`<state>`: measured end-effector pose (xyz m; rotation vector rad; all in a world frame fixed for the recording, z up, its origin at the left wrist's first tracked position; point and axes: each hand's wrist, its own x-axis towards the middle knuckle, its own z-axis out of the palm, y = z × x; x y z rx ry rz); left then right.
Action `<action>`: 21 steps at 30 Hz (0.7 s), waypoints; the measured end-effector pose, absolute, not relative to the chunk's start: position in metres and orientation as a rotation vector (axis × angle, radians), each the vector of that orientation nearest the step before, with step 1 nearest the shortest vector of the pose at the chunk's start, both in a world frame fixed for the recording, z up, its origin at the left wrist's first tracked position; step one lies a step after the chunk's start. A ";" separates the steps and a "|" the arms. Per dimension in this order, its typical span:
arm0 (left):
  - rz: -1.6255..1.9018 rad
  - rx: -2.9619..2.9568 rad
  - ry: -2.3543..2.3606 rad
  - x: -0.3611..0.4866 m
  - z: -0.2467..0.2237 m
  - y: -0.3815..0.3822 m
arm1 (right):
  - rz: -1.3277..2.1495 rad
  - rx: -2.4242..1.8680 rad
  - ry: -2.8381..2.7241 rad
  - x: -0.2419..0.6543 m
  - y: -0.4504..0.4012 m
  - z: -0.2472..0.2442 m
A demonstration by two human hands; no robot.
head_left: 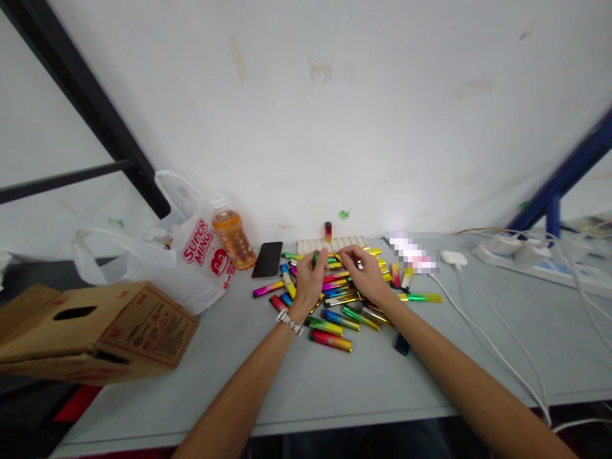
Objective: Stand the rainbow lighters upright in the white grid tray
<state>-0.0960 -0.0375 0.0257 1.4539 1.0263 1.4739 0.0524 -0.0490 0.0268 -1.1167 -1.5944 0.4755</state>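
My left hand (310, 280), with a silver bracelet at the wrist, is closed around a slim tube (315, 259) whose green end shows above the fingers. Close beside it, my right hand (366, 274) makes a pinch; what sits between those fingertips is too small to make out. Under and around both hands lie many shiny, lighter-sized tubes in blended colours, among them a red-and-yellow tube (331, 340) nearest me. Behind the hands is a white studded rack (310, 245), partly covered. One red tube (327, 232) stands upright on it.
To the left are a black phone (268, 260), an orange drink bottle (234, 237), a white plastic bag (191, 255) and a cardboard box (138, 331). On the right lie a lit phone (411, 252), a white charger (454, 258), cables and a power strip (549, 266). A wall stands behind.
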 end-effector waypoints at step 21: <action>1.487 1.550 1.094 -0.101 0.024 -0.037 | 0.482 -1.122 -1.616 0.050 -0.052 0.028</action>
